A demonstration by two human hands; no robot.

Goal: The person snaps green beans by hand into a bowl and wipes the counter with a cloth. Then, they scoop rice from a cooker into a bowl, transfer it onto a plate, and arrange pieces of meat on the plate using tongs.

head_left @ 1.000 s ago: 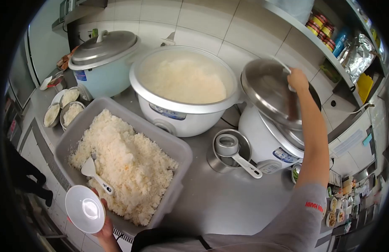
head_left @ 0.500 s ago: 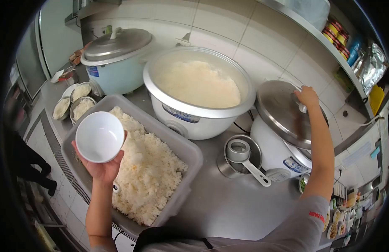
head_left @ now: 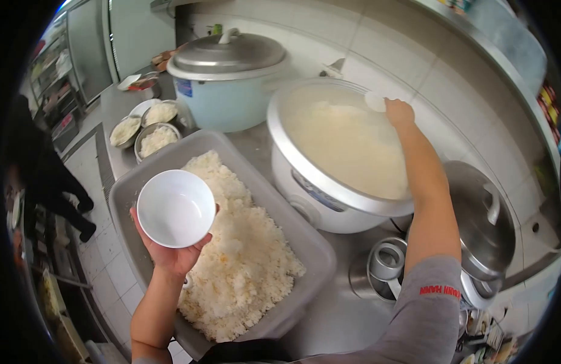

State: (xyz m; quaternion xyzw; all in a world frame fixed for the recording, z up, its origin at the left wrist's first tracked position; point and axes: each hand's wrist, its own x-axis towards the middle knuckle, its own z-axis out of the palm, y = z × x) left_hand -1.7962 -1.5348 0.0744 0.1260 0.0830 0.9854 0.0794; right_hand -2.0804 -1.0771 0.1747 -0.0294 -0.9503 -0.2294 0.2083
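Note:
My left hand (head_left: 177, 258) holds an empty white bowl (head_left: 175, 209) from below, its opening facing me, above a grey tub (head_left: 320, 246) heaped with cooked rice (head_left: 241, 273). At the far rim of the open middle cooker (head_left: 304, 194), my right hand (head_left: 400, 113) is closed on a small white rounded object (head_left: 375, 101), partly hidden by the fingers. Pale rice (head_left: 350, 145) fills much of this cooker.
A lidded cooker (head_left: 223, 100) stands behind the tub, and another, its steel lid (head_left: 477, 218) on, at the right. Small rice bowls (head_left: 157, 139) sit at the left. A steel pot (head_left: 362, 279) holds a handled cup (head_left: 386, 261). A person in dark clothes (head_left: 47, 164) is at far left.
My right hand has left the right cooker's lid handle and moved left to the middle cooker, where it now holds the white object. The view has shifted left; my left hand still holds the bowl.

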